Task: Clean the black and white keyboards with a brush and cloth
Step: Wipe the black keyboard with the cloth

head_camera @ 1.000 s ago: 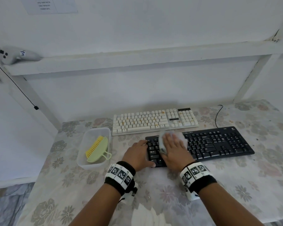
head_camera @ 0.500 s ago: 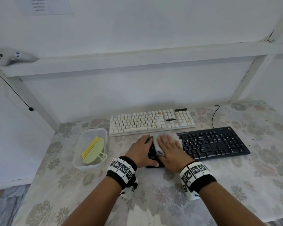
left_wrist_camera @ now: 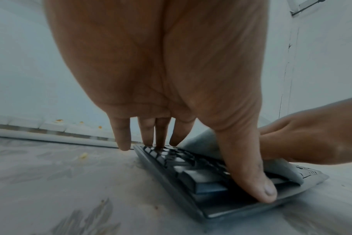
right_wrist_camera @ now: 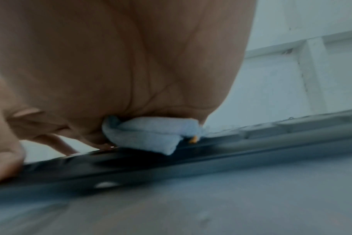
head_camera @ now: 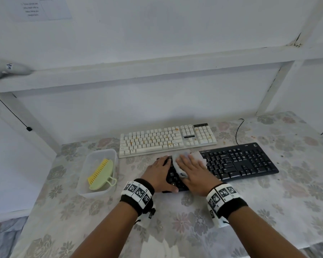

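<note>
A worktop under a pale floral cover stands against a white-painted wall crossed by a wooden rail. The black keyboard lies nearest the person, and both hands rest on its left end. The right hand lies flat with straight fingers, pressing a light, soft cloth onto the keys; the cloth bunches under the palm in the right wrist view. The left hand is spread over the keyboard's left corner, fingertips on the far keys and thumb on the near edge. The white keyboard, flecked with orange crumbs, lies just behind, apart from the hands. Left of both, a clear plastic tub holds a green brush with yellow bristles.
</note>
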